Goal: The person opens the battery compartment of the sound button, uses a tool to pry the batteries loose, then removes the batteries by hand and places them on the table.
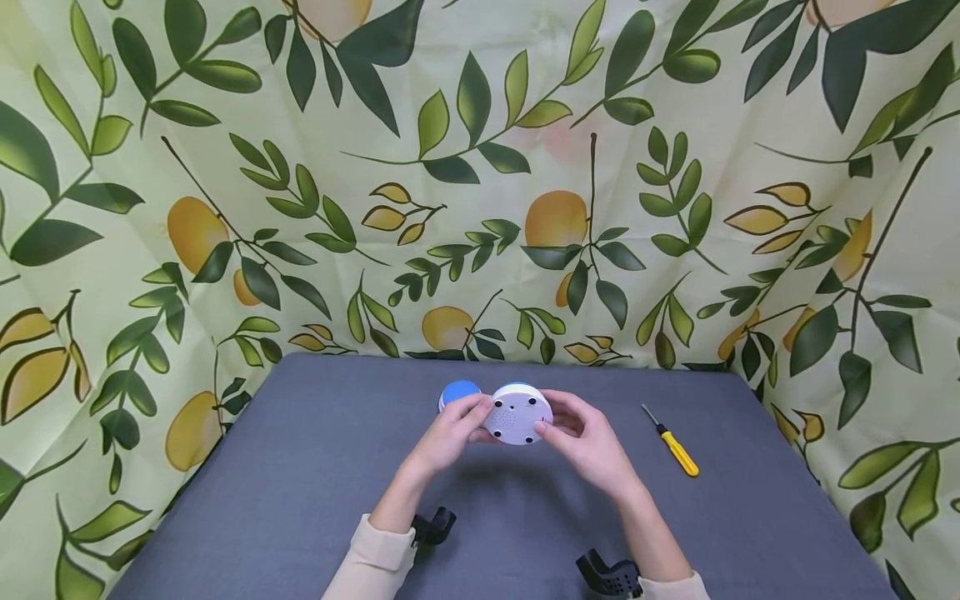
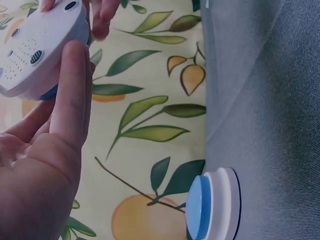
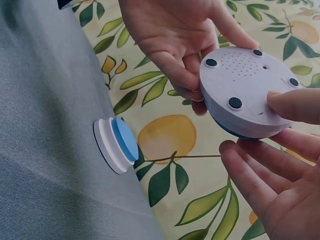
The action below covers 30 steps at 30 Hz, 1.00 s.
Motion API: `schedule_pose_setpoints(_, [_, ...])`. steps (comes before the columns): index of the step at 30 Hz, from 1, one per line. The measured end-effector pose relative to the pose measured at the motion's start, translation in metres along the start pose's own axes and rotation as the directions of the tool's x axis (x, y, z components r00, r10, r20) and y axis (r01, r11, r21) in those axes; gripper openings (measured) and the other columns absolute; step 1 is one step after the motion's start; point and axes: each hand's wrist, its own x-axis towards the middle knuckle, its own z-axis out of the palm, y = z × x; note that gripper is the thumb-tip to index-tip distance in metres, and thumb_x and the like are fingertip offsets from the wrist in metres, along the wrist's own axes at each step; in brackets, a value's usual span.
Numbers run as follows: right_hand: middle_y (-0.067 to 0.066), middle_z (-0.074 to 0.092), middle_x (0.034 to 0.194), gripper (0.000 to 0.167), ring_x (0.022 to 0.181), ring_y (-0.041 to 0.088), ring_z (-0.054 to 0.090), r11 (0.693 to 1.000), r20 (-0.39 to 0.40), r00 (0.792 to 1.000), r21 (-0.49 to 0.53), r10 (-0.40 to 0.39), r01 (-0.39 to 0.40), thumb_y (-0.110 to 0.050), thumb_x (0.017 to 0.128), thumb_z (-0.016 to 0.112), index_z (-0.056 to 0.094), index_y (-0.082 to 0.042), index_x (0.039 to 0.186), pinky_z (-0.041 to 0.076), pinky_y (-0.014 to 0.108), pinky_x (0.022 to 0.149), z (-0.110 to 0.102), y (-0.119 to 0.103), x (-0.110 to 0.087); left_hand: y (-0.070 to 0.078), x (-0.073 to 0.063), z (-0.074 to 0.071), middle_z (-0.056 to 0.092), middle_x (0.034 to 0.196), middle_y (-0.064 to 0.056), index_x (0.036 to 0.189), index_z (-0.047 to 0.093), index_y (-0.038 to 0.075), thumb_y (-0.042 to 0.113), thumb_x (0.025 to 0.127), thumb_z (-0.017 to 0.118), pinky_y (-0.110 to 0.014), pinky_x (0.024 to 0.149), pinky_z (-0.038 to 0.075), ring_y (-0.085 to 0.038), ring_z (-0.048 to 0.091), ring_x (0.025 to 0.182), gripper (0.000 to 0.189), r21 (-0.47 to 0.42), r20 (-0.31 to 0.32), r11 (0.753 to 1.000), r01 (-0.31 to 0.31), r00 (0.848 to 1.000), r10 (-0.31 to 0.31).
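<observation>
Between both hands, above the table, a round white buzzer button is held with its underside toward the head camera. Black rubber feet, a patch of small holes and a screw hole show on that underside; its blue top faces away. My left hand grips the rim from the left. From the right, my right hand holds it, thumb pressed on the underside and fingers behind. A second buzzer button, blue on top with a white base, sits on the table behind my left hand.
A screwdriver with a yellow handle lies on the grey table, right of my right hand. Leaf-and-fruit patterned cloth hangs behind the table and along both sides. Black wrist mounts show on both forearms.
</observation>
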Motion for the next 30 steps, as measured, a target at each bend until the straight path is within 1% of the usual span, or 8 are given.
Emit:
schedule_pose_setpoints(4, [0.015,0.069,0.117,0.044,0.102,0.024,0.069,1.000,-0.013,1.000,0.016,0.021,-0.021,-0.012,0.091,0.077,0.062,-0.002,0.132,0.056,0.026,0.086,-0.0001,-0.0007,0.0014,0.0007,0.0012,0.0001,0.060,0.121,-0.027,0.127,0.056,-0.013,0.027,0.111,0.042,-0.041,0.088,0.058,-0.030,0.067,0.103,0.046,-0.005,0.009,1.000,-0.003,1.000,0.003])
schedule_pose_setpoints(7, [0.017,0.069,0.117,0.043,0.102,0.025,0.069,0.999,-0.013,0.999,0.037,0.030,-0.030,-0.012,0.092,0.076,0.063,-0.001,0.131,0.056,0.026,0.085,-0.0002,-0.0018,0.0019,0.0014,0.0015,-0.0002,0.060,0.120,-0.026,0.127,0.056,-0.012,0.027,0.111,0.042,-0.041,0.088,0.058,-0.032,0.067,0.103,0.045,0.008,0.014,1.000,-0.002,1.000,0.002])
schedule_pose_setpoints(14, [0.017,0.069,0.114,0.038,0.095,0.022,0.071,0.998,-0.028,0.999,0.049,0.044,-0.043,-0.013,0.093,0.074,0.065,-0.001,0.128,0.057,0.027,0.082,-0.0010,-0.0024,0.0005,0.0004,0.0005,-0.0013,0.064,0.114,-0.021,0.124,0.060,-0.010,0.022,0.110,0.047,-0.037,0.086,0.059,-0.026,0.070,0.095,0.038,0.093,0.009,0.995,-0.022,1.000,0.021])
schedule_pose_setpoints(18, [0.019,0.068,0.114,0.036,0.092,0.020,0.071,0.997,-0.045,0.998,0.070,0.047,-0.044,-0.012,0.094,0.073,0.065,0.001,0.127,0.058,0.028,0.080,-0.0015,-0.0018,-0.0003,0.0005,0.0005,-0.0003,0.065,0.113,-0.020,0.126,0.061,-0.010,0.018,0.108,0.050,-0.039,0.087,0.058,-0.024,0.071,0.094,0.035,0.097,0.006,0.995,-0.036,0.999,0.035])
schedule_pose_setpoints(22, [0.021,0.067,0.113,0.038,0.090,0.020,0.071,0.993,-0.057,0.995,0.085,0.082,-0.077,-0.013,0.094,0.073,0.065,0.004,0.127,0.059,0.031,0.077,-0.0013,-0.0017,-0.0003,0.0022,-0.0002,0.0010,0.065,0.113,-0.021,0.128,0.059,-0.009,0.014,0.105,0.056,-0.047,0.088,0.057,-0.021,0.069,0.094,0.033,0.092,-0.023,0.995,-0.037,0.999,0.039])
schedule_pose_setpoints(25, [0.020,0.068,0.114,0.039,0.089,0.020,0.070,0.991,-0.066,0.992,0.081,0.108,-0.103,-0.015,0.094,0.073,0.066,0.005,0.127,0.060,0.032,0.074,-0.0010,-0.0022,-0.0005,0.0027,-0.0002,0.0018,0.065,0.116,-0.021,0.132,0.058,-0.007,0.011,0.102,0.061,-0.053,0.088,0.056,-0.020,0.067,0.098,0.035,0.108,-0.053,0.993,-0.038,0.998,0.044])
schedule_pose_setpoints(28, [0.019,0.069,0.113,0.038,0.087,0.020,0.069,0.991,-0.074,0.990,0.073,0.119,-0.113,-0.016,0.094,0.073,0.067,0.004,0.126,0.060,0.032,0.072,-0.0007,-0.0017,-0.0010,0.0036,-0.0005,0.0025,0.064,0.122,-0.018,0.136,0.057,-0.003,0.011,0.100,0.064,-0.049,0.092,0.055,-0.022,0.064,0.106,0.039,0.153,-0.070,0.987,-0.047,0.996,0.059])
schedule_pose_setpoints(30, [0.019,0.070,0.112,0.037,0.086,0.020,0.069,0.991,-0.077,0.990,0.073,0.120,-0.114,-0.017,0.095,0.073,0.068,0.004,0.125,0.060,0.031,0.071,-0.0007,-0.0016,-0.0013,0.0043,-0.0011,0.0028,0.063,0.127,-0.015,0.139,0.054,-0.002,0.011,0.098,0.067,-0.047,0.097,0.053,-0.024,0.061,0.113,0.045,0.176,-0.063,0.982,-0.066,0.995,0.078])
